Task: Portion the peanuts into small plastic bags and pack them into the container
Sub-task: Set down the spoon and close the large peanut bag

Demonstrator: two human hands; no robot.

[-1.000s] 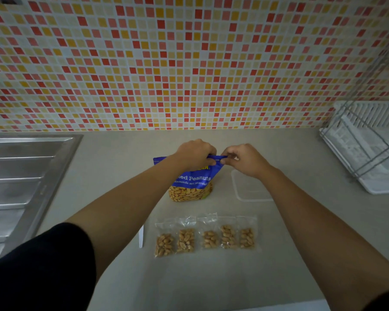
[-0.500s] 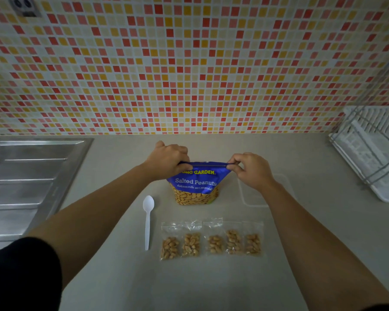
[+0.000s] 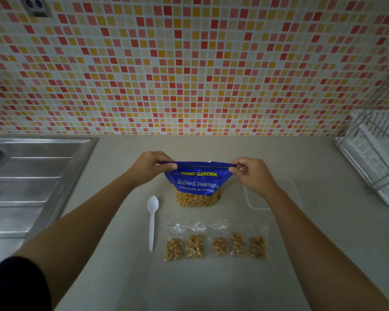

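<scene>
A blue salted peanuts pouch [image 3: 198, 185] stands upright on the counter in the middle. My left hand [image 3: 149, 167] pinches the left end of its top edge. My right hand [image 3: 253, 175] pinches the right end, so the top is stretched flat between them. In front of the pouch lies a row of several small clear bags of peanuts [image 3: 216, 245]. A white plastic spoon [image 3: 152, 218] lies to their left. A clear plastic container [image 3: 288, 191] sits on the counter to the right, partly hidden behind my right wrist.
A steel sink drainboard [image 3: 32, 176] fills the left side. A white dish rack [image 3: 375, 153] stands at the right edge. The tiled wall [image 3: 189, 63] closes off the back of the beige counter [image 3: 189, 283].
My hands have slid apart along the pouch's top, from close together at the middle to its two ends. The view has shifted, and the spoon has come into sight.
</scene>
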